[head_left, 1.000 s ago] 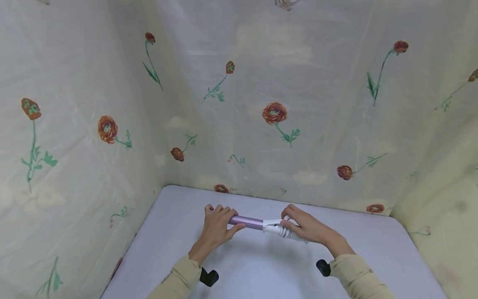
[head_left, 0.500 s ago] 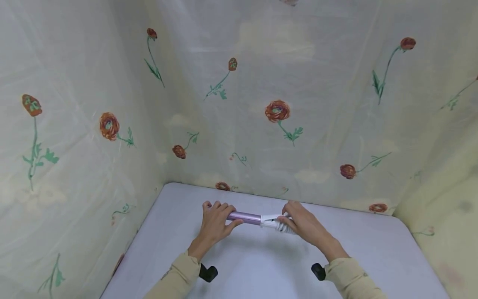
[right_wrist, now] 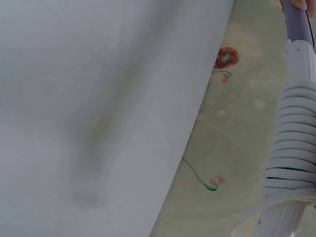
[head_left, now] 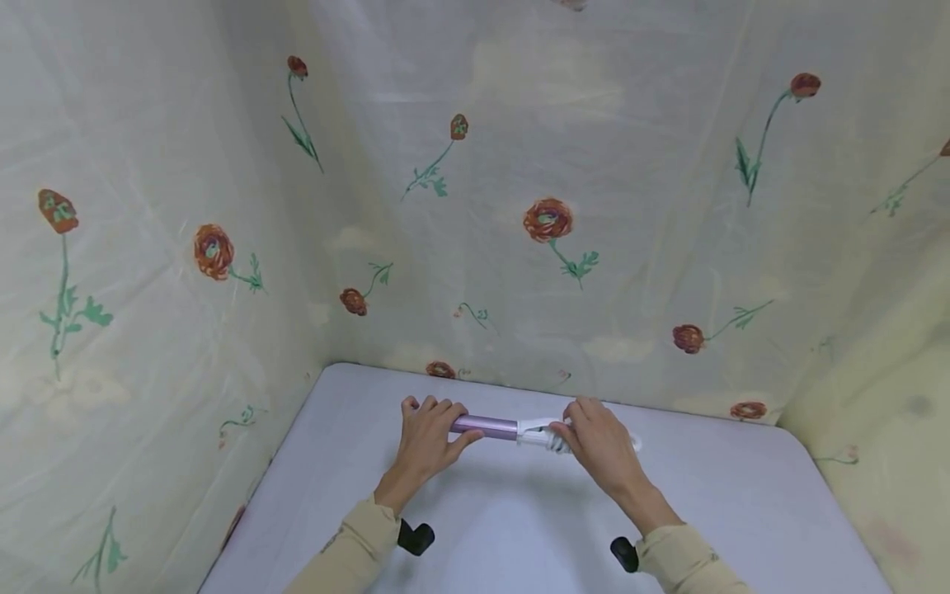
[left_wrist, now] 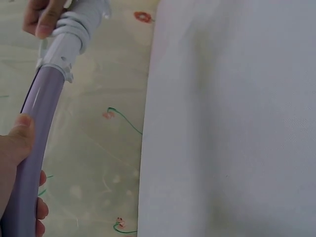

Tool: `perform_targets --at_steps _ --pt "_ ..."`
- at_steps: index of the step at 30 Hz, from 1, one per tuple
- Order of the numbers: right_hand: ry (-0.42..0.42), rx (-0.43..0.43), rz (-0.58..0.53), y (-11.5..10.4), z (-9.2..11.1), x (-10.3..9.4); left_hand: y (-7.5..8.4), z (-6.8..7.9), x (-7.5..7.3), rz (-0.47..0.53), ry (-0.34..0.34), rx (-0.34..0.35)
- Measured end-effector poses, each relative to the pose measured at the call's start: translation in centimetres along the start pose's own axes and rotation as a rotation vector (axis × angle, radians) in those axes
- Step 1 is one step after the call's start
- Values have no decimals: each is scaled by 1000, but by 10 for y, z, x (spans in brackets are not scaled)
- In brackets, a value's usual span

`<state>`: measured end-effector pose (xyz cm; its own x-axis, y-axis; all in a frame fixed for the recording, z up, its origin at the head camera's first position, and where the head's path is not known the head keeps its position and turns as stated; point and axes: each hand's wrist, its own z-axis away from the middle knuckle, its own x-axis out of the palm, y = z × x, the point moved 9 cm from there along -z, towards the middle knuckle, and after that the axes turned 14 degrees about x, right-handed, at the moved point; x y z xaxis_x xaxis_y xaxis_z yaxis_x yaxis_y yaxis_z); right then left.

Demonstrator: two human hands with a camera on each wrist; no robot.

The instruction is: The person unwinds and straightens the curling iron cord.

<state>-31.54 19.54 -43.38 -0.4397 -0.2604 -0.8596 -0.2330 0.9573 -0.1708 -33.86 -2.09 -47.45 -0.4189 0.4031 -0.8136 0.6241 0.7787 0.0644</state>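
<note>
A curling iron with a purple barrel and white handle is held crosswise above the table. My left hand grips the barrel, its thumb along the near side and fingertips showing past the far side. At the white end, my right hand curls its fingers beside the clamp lever and the wound cord. A white cord is wrapped in tight coils round the handle, and a looser loop of it shows near the bottom of the right wrist view. The right hand covers part of the handle in the head view.
Below the hands lies a white table with rounded far corners. Pale curtains printed with red flowers hang behind it and at both sides. Black wrist devices sit at the sleeve cuffs.
The right hand has turned and shifted slightly left over the handle, and a cord loop now shows on its right. The left hand keeps its grip; the curling iron has become more level.
</note>
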Motion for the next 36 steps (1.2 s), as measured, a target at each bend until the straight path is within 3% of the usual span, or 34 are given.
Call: perform_targets --at_steps 6,18,26,36 --pt "143 4 34 -2 5 -8 1 -4 0 11 -36 -4" --pt "342 -76 -44 0 20 -24 2 -10 -2 29 -56 -3" --pt "324 -67 -91 -2 14 -28 -5 -18 -13 -5 -34 -3" --pt "351 3 -174 -7 27 -35 -9 -16 -17 -56 8 -33"
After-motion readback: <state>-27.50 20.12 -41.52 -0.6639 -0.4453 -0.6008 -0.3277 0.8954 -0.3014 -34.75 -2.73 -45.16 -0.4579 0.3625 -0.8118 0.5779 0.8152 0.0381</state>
